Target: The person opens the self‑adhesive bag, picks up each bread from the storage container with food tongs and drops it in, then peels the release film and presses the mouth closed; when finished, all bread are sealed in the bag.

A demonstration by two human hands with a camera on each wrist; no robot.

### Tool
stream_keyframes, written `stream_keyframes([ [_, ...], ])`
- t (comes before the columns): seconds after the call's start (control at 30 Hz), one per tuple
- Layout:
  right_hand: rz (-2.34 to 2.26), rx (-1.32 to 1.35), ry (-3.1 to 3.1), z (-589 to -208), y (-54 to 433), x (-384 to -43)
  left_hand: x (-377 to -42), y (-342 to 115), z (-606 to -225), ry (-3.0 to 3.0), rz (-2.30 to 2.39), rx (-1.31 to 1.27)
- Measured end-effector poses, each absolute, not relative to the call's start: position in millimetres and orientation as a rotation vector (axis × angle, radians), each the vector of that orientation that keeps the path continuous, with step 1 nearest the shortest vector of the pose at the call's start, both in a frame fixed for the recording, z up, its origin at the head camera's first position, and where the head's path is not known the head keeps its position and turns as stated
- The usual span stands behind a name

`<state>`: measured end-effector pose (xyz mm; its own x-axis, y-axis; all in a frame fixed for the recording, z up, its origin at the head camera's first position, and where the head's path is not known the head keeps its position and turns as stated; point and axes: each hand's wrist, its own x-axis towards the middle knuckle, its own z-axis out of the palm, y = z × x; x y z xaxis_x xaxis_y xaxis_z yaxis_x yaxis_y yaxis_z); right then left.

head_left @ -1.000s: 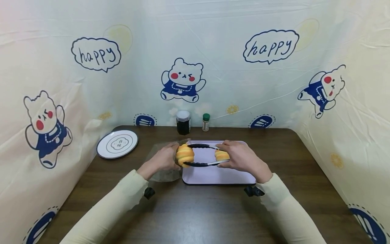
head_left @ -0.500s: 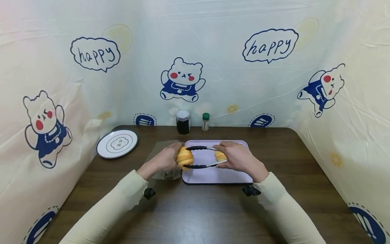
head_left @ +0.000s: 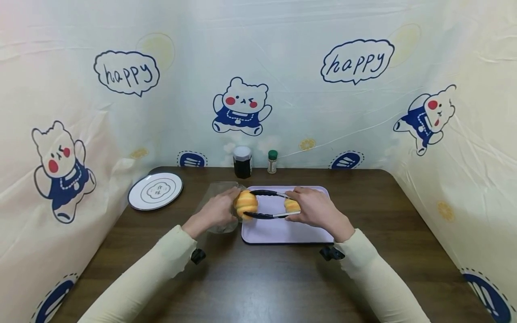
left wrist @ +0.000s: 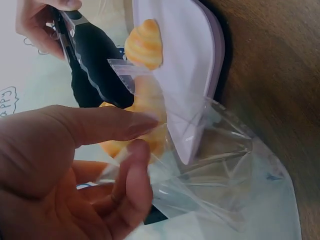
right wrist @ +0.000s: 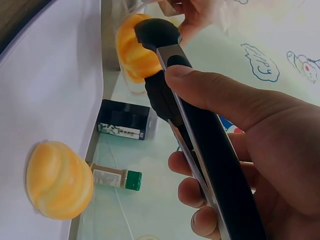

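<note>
My left hand [head_left: 218,210] pinches the edge of a clear plastic bag [left wrist: 220,160] between thumb and fingers, left of the lilac tray [head_left: 288,233]. The right hand [head_left: 317,211] grips black-and-silver tongs [right wrist: 192,125], thumb on one arm and fingers curled round the other. Between the black tong tips sits a yellow striped bread roll [head_left: 246,204], at the bag's mouth beside my left fingers. From the left wrist, clear film partly covers this roll; how deep it lies in the bag I cannot tell. A second roll [right wrist: 60,180] lies on the tray, partly behind the right hand in the head view.
A white plate [head_left: 155,191] with dark rim lies at the table's left edge. Behind the tray stand a dark jar with a pale lid [head_left: 243,162] and a small green-capped bottle [head_left: 272,162]. Patterned cloth walls [head_left: 299,112] enclose the table [head_left: 258,278].
My right hand has shifted slightly left with the tongs. The held roll dipped a little, then rose again. The bag's lower end has drawn up slightly, and the left hand has barely moved.
</note>
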<state>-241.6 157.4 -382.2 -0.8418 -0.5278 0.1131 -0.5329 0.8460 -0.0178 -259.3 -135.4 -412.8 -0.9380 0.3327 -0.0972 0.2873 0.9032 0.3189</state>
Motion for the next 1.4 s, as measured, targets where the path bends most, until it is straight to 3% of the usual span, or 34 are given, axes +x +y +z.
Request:
stream_keyframes([
  [0.33,-0.040,0.928,-2.840,-384,154,-242,-263,-130,-415,2.888,0.562,0.456],
  [0.63,0.062,0.845,-2.946,-387,152,-245,-261,-129,-413,2.878,0.578,0.522],
  [1.13,0.014,0.929,-2.874,-387,151,-244,-258,-138,-414,2.885,0.385,0.541],
  [1.4,0.090,0.839,-2.955,-392,146,-245,-261,-133,-415,2.866,0.495,0.502],
])
